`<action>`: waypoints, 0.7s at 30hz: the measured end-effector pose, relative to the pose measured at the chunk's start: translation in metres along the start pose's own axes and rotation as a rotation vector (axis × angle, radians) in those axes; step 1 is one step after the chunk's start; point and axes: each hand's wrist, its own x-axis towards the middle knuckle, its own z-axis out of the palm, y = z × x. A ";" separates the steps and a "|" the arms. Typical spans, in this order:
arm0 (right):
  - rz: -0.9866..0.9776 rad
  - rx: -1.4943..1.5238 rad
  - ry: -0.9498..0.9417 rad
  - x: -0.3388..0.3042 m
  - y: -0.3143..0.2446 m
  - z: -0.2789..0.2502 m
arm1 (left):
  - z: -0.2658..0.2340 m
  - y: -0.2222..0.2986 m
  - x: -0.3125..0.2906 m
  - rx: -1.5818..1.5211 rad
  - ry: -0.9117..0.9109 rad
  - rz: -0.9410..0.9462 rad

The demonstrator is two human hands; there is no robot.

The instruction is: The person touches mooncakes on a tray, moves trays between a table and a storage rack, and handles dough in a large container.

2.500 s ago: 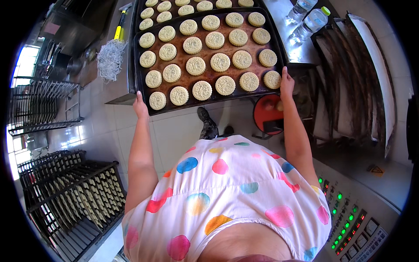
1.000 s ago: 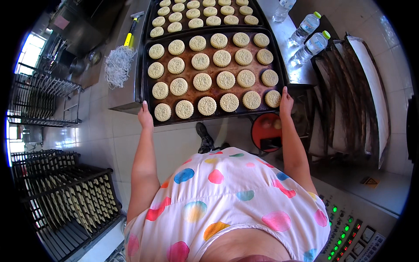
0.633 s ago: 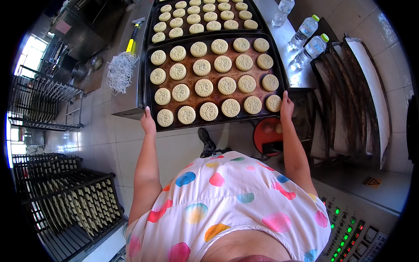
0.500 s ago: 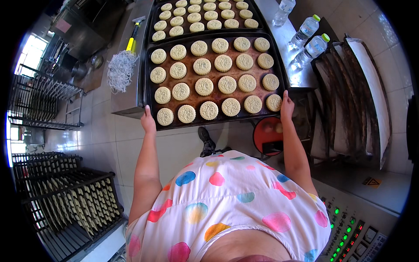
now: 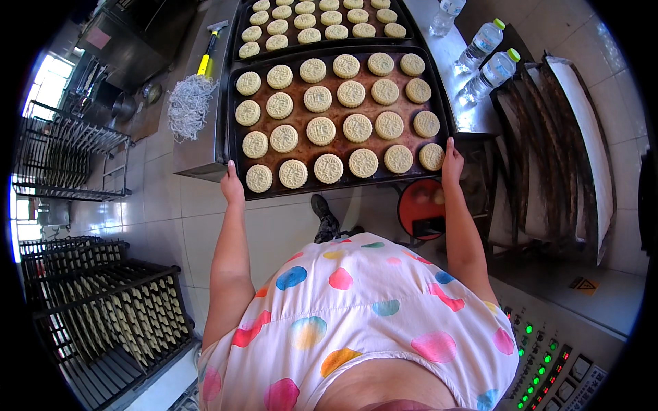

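A dark baking tray point(image 5: 298, 90) with a brown base carries several rows of round, pale pastries point(image 5: 357, 128) with stamped tops and scalloped edges. My left hand point(image 5: 232, 183) is closed on the tray's near left corner, thumb on the rim. At the near right corner my right hand point(image 5: 452, 164) grips in the same way. The fingers under the tray are hidden. The tray's near part juts out over the floor, between the metal worktop's two sides. Directly beyond it, against its far edge, lies a second tray point(image 5: 322, 27) of similar pastries.
A yellow-handled scraper point(image 5: 204, 63) and a heap of white shreds point(image 5: 192, 109) lie left. Water bottles point(image 5: 491, 74) stand right, beside stacked trays point(image 5: 579, 130). A red round stool point(image 5: 419, 209) is below; racks point(image 5: 123, 315) stand left, a control panel point(image 5: 548, 356) lower right.
The held tray has shifted very slightly away from me, and both hands have moved with it. Both hands keep their grip on the corners.
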 end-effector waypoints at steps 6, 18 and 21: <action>0.030 0.032 -0.018 0.000 0.001 0.001 | 0.000 -0.004 0.004 0.045 -0.024 -0.021; 0.015 0.024 -0.002 0.003 0.005 0.001 | 0.001 -0.006 0.004 -0.018 -0.038 -0.035; 0.037 0.009 -0.032 0.004 0.007 0.000 | 0.001 -0.007 0.005 -0.018 -0.063 -0.084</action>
